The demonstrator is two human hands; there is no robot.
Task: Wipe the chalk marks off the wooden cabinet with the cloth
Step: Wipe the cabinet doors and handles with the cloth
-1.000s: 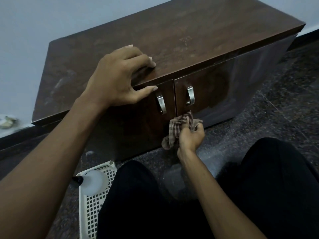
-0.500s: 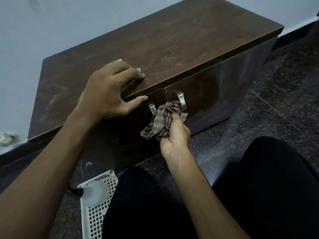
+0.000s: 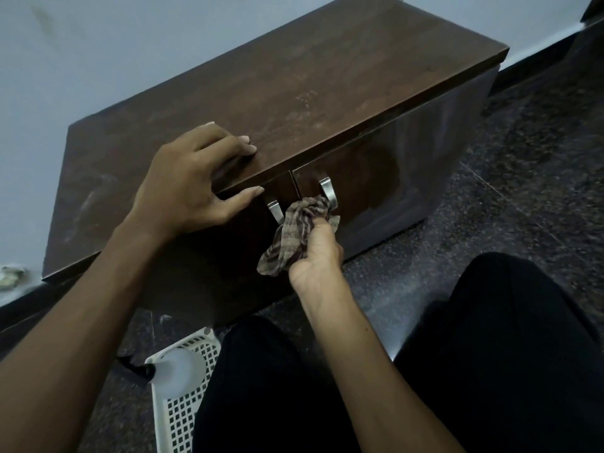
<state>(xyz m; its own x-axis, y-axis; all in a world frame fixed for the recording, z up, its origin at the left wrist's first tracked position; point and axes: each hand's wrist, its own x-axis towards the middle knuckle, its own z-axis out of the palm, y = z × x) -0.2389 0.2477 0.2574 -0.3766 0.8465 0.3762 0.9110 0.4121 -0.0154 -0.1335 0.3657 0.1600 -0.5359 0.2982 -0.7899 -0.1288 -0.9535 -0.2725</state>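
Note:
A low dark wooden cabinet (image 3: 327,93) stands against the wall, with faint whitish chalk smears on the left of its top (image 3: 88,204) and small marks near the middle. My left hand (image 3: 189,181) rests on the top's front edge, fingers spread over the top and thumb against the left door. My right hand (image 3: 315,253) grips a bunched checked cloth (image 3: 294,233) and holds it against the door fronts, between the two metal handles (image 3: 327,194). Part of the cloth hangs loose to the left of my fist.
A white perforated basket (image 3: 183,407) with a translucent spray bottle (image 3: 176,371) lies on the dark speckled floor at my left knee. My black-clad legs fill the lower frame. A dark skirting runs along the grey wall behind the cabinet.
My right hand has risen with the cloth from the doors' lower part up to the handles. My left hand has stayed on the cabinet's front edge. The view has shifted slightly.

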